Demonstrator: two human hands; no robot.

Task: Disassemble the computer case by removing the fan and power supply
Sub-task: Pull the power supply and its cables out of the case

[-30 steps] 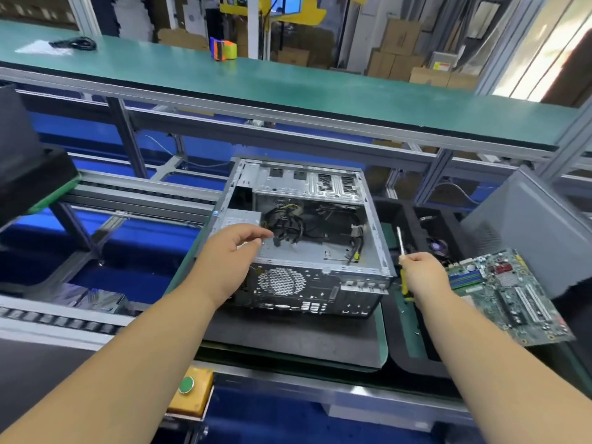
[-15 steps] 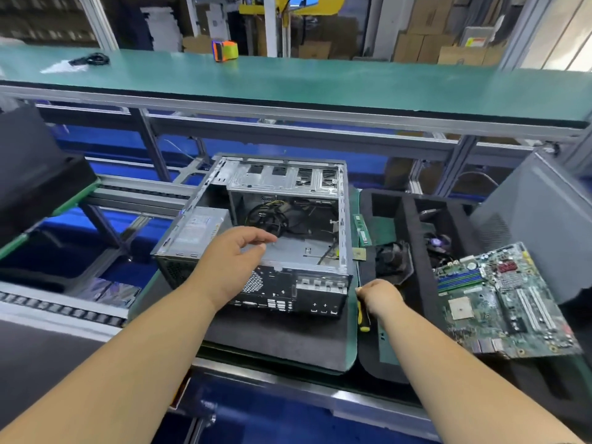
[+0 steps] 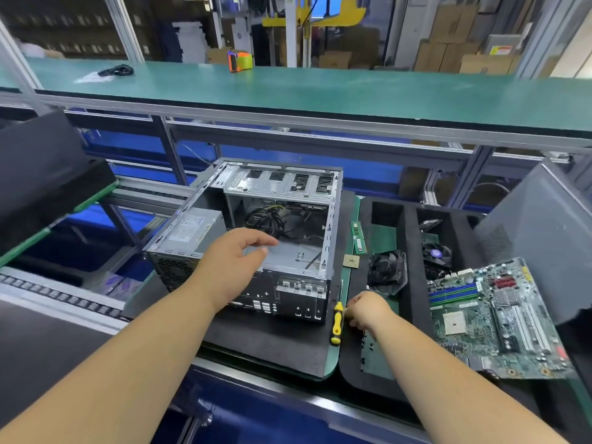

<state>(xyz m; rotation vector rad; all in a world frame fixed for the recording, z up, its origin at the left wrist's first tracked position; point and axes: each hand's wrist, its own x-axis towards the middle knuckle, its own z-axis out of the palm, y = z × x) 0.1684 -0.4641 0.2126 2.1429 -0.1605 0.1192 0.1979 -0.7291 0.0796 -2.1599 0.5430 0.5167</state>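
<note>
- 1 computer case (image 3: 275, 219), open side up, center frame on black mat (image 3: 272, 341); 1 power supply (image 3: 192, 230) in its left part.
- 1 loose fan (image 3: 386, 270), 1 motherboard (image 3: 493, 318), right of case.
- Left hand (image 3: 230, 267) over case near edge, fingers relaxed, holding nothing; PSU just left of it.
- Right hand (image 3: 365, 310) lower center-right, fingers curled beside 1 yellow screwdriver (image 3: 336, 322) lying on mat; grip can't tell.

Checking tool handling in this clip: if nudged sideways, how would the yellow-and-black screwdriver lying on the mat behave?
The yellow-and-black screwdriver has a rounded handle, so it would probably roll rather than slide. The dark foam mat beneath looks soft and should slow it. It looks rigid, and probably light for the right hand beside it.
</note>
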